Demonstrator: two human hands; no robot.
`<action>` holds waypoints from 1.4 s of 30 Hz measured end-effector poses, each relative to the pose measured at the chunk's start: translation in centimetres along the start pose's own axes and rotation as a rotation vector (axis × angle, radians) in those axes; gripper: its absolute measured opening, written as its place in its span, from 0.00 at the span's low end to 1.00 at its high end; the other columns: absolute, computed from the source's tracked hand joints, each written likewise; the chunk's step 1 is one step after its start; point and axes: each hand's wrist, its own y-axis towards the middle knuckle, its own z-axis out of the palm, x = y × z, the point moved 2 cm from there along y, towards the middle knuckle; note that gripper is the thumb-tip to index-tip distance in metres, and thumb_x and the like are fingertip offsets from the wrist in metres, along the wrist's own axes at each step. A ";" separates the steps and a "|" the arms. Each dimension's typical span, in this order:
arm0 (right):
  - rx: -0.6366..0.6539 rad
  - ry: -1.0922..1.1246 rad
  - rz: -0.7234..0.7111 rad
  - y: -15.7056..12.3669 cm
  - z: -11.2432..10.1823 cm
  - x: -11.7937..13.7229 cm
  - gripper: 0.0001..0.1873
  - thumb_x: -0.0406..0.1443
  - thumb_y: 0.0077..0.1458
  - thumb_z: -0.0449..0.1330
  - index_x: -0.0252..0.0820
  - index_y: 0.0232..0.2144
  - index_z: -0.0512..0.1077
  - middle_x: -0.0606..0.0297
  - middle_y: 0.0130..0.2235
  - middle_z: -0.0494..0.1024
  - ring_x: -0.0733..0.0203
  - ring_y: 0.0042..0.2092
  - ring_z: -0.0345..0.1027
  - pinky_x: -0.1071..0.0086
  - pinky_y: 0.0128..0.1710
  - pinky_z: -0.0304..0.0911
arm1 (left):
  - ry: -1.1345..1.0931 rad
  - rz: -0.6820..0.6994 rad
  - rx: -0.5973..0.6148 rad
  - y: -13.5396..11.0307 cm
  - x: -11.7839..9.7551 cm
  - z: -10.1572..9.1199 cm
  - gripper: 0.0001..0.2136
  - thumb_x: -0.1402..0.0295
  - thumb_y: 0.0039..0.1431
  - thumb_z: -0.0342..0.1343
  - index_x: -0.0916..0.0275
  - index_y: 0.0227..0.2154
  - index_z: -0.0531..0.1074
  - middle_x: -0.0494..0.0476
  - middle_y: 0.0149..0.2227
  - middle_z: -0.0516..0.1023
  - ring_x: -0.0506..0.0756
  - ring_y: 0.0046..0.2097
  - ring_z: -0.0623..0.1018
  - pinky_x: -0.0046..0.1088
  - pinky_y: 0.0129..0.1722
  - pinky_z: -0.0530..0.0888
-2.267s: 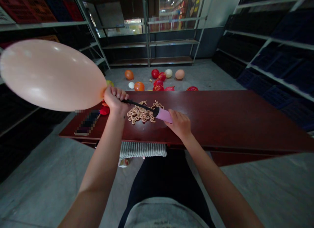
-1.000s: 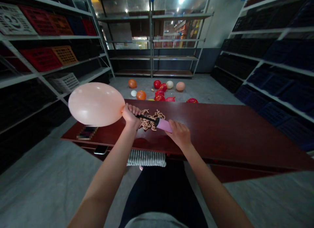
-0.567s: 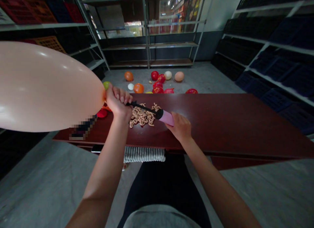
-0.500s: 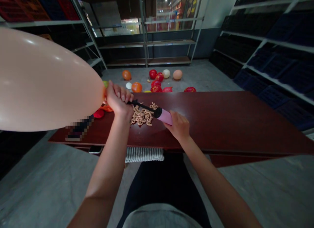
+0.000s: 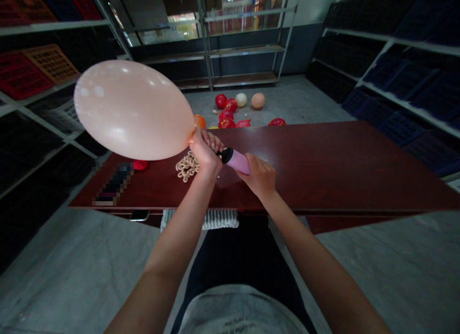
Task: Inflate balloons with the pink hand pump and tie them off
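A large inflated peach balloon [image 5: 134, 111] reaches out to the left above the table. My left hand [image 5: 206, 147] is closed around its neck and the end of a hand balloon pump; the nozzle is hidden in the fingers. My right hand [image 5: 258, 176] wraps the pink barrel of the balloon pump [image 5: 239, 161], whose black collar sits right by the left hand. Tan curled pieces, perhaps uninflated balloons, lie in a pile [image 5: 187, 166], partly behind my left wrist. A small red item [image 5: 140, 165] rests under the peach balloon.
The dark red-brown table [image 5: 323, 166] spans the front. A blurred-out dark object [image 5: 115, 183] lies at its left. Several balloons, among them a white one [image 5: 240, 99] and a peach one [image 5: 258, 100], are on the floor behind. Shelves with crates [image 5: 391, 92] stand on both sides.
My left hand has moved right toward the right hand, carrying the balloon along. The pump's black rod, exposed before, is now almost wholly out of sight. The view has shifted slightly.
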 end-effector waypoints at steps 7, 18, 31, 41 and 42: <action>0.086 -0.067 -0.175 0.1 -0.8 1.1 0.22 0.46 0.61 0.56 0.39 0.51 0.68 0.59 0.36 0.77 0.56 0.36 0.67 0.64 0.35 0.52 | -0.106 -0.116 -0.171 1.1 -3.0 -4.4 0.21 0.71 0.66 0.41 0.61 0.16 0.46 0.44 0.12 0.46 0.45 0.13 0.50 0.24 0.16 0.51; 0.088 -0.024 -0.196 0.0 -0.9 1.3 0.21 0.45 0.61 0.56 0.39 0.51 0.67 0.58 0.38 0.77 0.56 0.38 0.68 0.65 0.35 0.54 | 0.001 0.021 -0.170 2.0 -11.6 -4.4 0.19 0.72 0.67 0.40 0.61 0.20 0.44 0.44 0.14 0.44 0.45 0.14 0.48 0.24 0.16 0.50; 0.053 0.068 0.009 0.1 -0.4 0.0 0.25 0.50 0.60 0.55 0.38 0.51 0.67 0.56 0.39 0.78 0.54 0.37 0.70 0.65 0.34 0.58 | 0.194 0.145 0.016 1.6 -7.0 1.1 0.25 0.55 0.69 0.44 0.60 0.19 0.44 0.45 0.15 0.44 0.46 0.15 0.49 0.27 0.17 0.50; 0.089 0.033 0.062 0.2 -0.4 -0.1 0.27 0.52 0.61 0.53 0.38 0.52 0.67 0.55 0.40 0.78 0.54 0.39 0.70 0.65 0.35 0.56 | 0.064 0.041 0.023 -0.3 0.3 1.5 0.23 0.68 0.69 0.43 0.60 0.17 0.46 0.45 0.13 0.45 0.46 0.13 0.50 0.26 0.14 0.50; 0.093 0.032 0.049 0.2 -0.4 0.0 0.27 0.52 0.61 0.53 0.38 0.52 0.67 0.55 0.40 0.78 0.54 0.39 0.70 0.65 0.35 0.55 | 0.067 0.035 0.013 -0.2 0.2 1.1 0.23 0.68 0.69 0.42 0.60 0.16 0.46 0.45 0.13 0.45 0.46 0.13 0.50 0.26 0.14 0.51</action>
